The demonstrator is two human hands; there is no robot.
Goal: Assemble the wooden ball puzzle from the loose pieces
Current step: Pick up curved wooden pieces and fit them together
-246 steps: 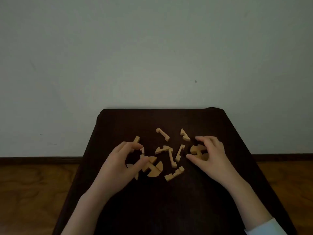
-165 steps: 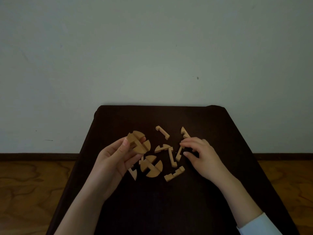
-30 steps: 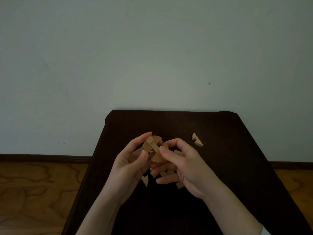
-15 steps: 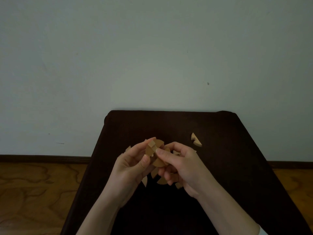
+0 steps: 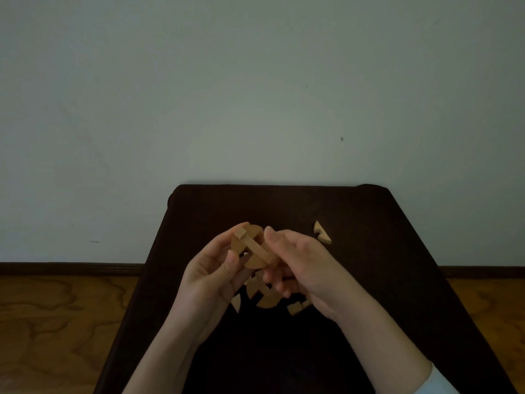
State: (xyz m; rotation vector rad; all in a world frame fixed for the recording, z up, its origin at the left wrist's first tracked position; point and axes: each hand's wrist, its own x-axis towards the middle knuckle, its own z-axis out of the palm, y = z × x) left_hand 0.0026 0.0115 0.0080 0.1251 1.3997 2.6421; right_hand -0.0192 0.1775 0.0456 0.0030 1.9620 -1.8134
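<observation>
While both hands meet mid-frame, left hand (image 5: 211, 275) pinches the part-built puzzle (image 5: 250, 248) between thumb and fingertips.
Right hand (image 5: 306, 268) fingers curl against it — grip unclear; loose pieces (image 5: 265, 297) lie below on the dark table (image 5: 369, 280).

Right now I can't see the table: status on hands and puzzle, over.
Left hand grips partial puzzle above table. Right hand pinches its bar. Loose pieces beneath; one piece apart.

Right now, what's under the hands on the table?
Under the hands, loose pieces lie on the table: a round slotted piece, a small wedge and a notched bar. Any others are covered.
</observation>
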